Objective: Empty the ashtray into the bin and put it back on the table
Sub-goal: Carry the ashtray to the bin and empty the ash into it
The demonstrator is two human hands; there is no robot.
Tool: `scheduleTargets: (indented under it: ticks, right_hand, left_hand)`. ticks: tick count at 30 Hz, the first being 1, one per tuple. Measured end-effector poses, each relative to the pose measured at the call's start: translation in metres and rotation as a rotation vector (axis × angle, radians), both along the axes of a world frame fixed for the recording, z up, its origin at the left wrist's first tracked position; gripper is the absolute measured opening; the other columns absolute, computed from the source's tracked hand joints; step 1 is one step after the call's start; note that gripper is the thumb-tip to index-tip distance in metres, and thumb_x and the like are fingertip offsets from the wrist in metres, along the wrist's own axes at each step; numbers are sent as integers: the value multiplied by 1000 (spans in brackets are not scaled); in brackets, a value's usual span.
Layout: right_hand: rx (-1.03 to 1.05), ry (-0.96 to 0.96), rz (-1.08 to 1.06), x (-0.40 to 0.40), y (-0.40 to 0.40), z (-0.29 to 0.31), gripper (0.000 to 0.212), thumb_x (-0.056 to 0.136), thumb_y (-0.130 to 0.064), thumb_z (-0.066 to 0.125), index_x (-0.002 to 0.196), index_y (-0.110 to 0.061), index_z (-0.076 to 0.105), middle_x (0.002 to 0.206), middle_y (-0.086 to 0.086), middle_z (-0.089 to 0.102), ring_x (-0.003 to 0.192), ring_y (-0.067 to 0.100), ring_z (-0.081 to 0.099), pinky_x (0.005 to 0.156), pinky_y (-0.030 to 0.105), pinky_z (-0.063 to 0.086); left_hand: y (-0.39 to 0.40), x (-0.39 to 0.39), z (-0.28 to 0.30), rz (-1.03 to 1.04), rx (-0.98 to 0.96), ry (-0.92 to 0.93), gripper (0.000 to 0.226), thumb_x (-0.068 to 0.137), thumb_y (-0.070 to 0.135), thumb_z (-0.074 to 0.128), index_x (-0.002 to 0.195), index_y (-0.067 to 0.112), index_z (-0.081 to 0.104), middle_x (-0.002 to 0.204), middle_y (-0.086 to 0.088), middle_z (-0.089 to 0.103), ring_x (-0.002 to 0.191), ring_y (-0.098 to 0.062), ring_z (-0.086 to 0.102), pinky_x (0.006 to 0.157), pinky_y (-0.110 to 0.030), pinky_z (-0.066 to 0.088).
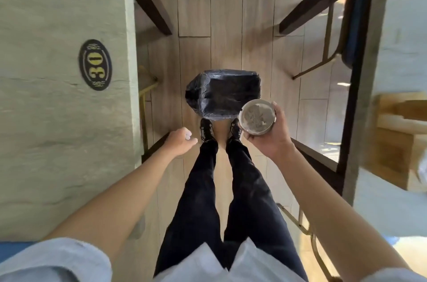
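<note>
My right hand (272,136) grips a round metal ashtray (257,117) from below, mouth facing up, with grey ash and bits inside. It hovers just right of and above the near right corner of the bin (223,95), a box lined with a black plastic bag standing on the wooden floor right in front of my shoes. My left hand (180,141) hangs to the left of my legs, fingers curled loosely, holding nothing.
A stone-look table (62,101) with an oval "30" plaque fills the left. Another table edge (406,27) and wooden boxes (402,134) are on the right. Dark table legs and a blue chair (355,27) flank the wooden floor aisle.
</note>
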State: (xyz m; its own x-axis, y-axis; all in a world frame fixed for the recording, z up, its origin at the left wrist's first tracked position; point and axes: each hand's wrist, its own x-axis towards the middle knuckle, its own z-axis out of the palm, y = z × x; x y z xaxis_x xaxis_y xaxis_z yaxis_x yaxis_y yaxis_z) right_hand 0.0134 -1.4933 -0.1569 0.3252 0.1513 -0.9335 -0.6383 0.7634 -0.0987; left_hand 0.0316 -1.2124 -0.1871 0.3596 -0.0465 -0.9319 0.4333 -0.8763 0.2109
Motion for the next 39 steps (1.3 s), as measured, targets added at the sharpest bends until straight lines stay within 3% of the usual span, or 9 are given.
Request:
scheduleTargets:
  ticks: [9, 13, 18, 21, 25, 28, 30, 36, 39]
  right_hand:
    - [38, 76, 118, 38, -23, -152, 61, 84, -63, 56, 125, -19, 66, 129, 9, 65, 120, 29, 55, 75, 37, 44]
    - [-70, 58, 216, 58, -37, -211, 57, 89, -63, 52, 127, -22, 63, 126, 8, 65, 118, 29, 57, 66, 34, 53]
    - [-235, 93, 302, 80, -43, -260, 53, 94, -68, 47, 125, -28, 63, 125, 5, 65, 113, 25, 60, 78, 37, 51]
    - [-257, 141, 434, 86, -37, -283, 58, 89, -72, 55, 128, -30, 61, 127, 4, 67, 119, 25, 62, 81, 39, 54]
    - [-235, 133, 664, 86, -21, -310, 59, 80, -74, 66, 112, -24, 66, 102, 2, 72, 97, 23, 68, 81, 38, 57]
    - [-273, 181, 519, 88, -10, -328, 42, 84, -66, 67, 97, -26, 67, 90, 1, 73, 89, 21, 67, 98, 46, 56]
    - [-295, 188, 477, 90, -1, -334, 39, 84, -64, 67, 92, -26, 67, 86, 0, 72, 87, 21, 67, 102, 46, 54]
    - [-373, 195, 566, 98, 22, -335, 42, 81, -62, 72, 98, -24, 71, 91, 1, 74, 90, 20, 71, 91, 41, 57]
    - [-456, 199, 535, 100, 20, -338, 56, 77, -60, 78, 112, -17, 72, 101, 3, 77, 95, 21, 74, 78, 36, 59]
  left_hand:
    - [-23, 45, -142, 116, 44, -5, 45, 93, 37, 59, 130, 11, 57, 136, -6, 63, 124, -28, 59, 106, -39, 46]
    - [-37, 65, -200, 256, 81, -84, 45, 92, 29, 60, 130, 4, 59, 131, -11, 67, 121, -31, 61, 99, -33, 45]
    - [-44, 71, -254, 336, 98, -170, 49, 89, 31, 65, 131, 8, 57, 130, -10, 67, 117, -28, 65, 103, -36, 49]
    - [-46, 64, -270, 339, 100, -187, 49, 91, 32, 64, 132, 7, 55, 127, -12, 67, 111, -29, 67, 99, -40, 52]
    - [-43, 56, -281, 320, 84, -244, 33, 92, 23, 64, 121, 7, 59, 114, -13, 72, 99, -30, 71, 91, -40, 56]
    - [-39, 56, -284, 286, 71, -252, 33, 93, 19, 63, 123, 6, 59, 115, -13, 72, 99, -30, 72, 89, -39, 57]
    - [-35, 58, -286, 266, 60, -255, 35, 94, 20, 64, 126, 6, 59, 116, -13, 72, 99, -28, 72, 91, -40, 58]
    - [-32, 66, -285, 207, 57, -233, 37, 93, 21, 68, 126, 7, 60, 110, -13, 72, 97, -27, 72, 90, -41, 58]
    - [-32, 68, -285, 193, 63, -223, 38, 92, 23, 68, 127, 9, 59, 111, -14, 71, 99, -29, 71, 91, -44, 57]
